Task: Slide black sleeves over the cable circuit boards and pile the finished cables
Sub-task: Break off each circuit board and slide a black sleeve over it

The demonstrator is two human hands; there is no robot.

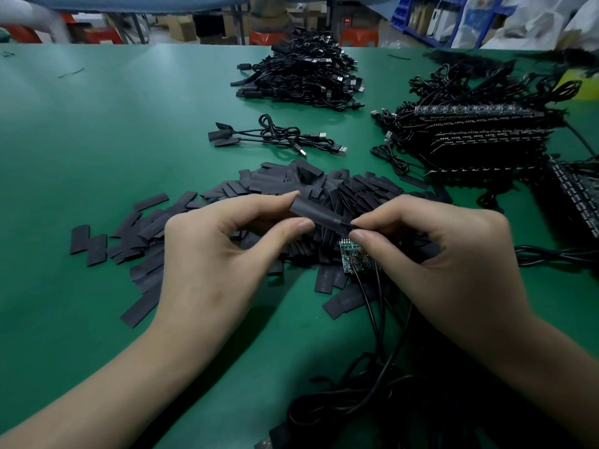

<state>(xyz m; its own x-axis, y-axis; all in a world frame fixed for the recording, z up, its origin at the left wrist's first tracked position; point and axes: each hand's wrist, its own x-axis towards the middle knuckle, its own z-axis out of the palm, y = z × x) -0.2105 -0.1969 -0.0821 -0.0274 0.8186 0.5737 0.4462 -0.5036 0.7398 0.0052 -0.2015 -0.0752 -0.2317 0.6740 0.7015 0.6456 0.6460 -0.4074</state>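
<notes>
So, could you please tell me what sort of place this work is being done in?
Probably an electronics assembly workshop: a green bench holds a heap of cut black sleeves, a big pile of USB cables and stacks of circuit boards.

matt black sleeve [316, 212], smooth green table [97, 150]

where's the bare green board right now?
Head view, centre-right: the green circuit board is tucked in the right hand, just under its thumb, below the black sleeve that the left hand pinches.
</notes>
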